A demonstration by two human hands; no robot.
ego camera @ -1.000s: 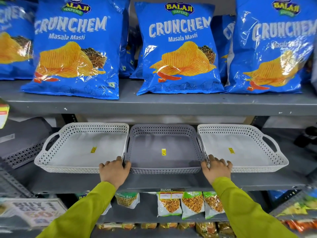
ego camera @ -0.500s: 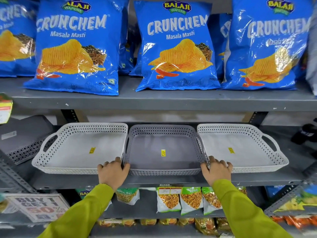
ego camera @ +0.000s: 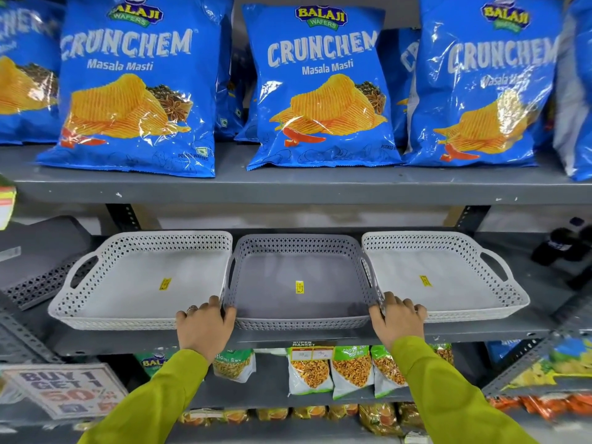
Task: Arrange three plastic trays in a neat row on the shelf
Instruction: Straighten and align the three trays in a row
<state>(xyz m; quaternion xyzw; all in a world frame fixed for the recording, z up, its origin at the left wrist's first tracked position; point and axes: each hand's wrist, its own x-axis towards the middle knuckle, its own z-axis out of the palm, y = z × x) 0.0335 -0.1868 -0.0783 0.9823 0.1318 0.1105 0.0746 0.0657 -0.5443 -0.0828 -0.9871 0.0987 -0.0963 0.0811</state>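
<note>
Three perforated plastic trays stand side by side on the grey middle shelf [ego camera: 320, 338]: a white tray [ego camera: 112, 322] at the left, a grey tray [ego camera: 298, 322] in the middle and a second white tray [ego camera: 474, 315] at the right. Their sides touch and their front edges are nearly level. My left hand [ego camera: 205, 325] grips the front corner where the left white tray meets the grey one. At the grey tray's other front corner, my right hand [ego camera: 395, 322] curls its fingers over the rims.
Blue chips bags [ego camera: 320, 91] fill the shelf above. Dark grey trays [ego camera: 38, 251] lie at the far left of the middle shelf, and a black object [ego camera: 563, 248] lies at its far right. Snack packets [ego camera: 333, 370] and a sale sign [ego camera: 64, 389] sit below.
Both hands have stayed on the grey tray's front corners. The trays hold their places; only my view has shifted slightly.
</note>
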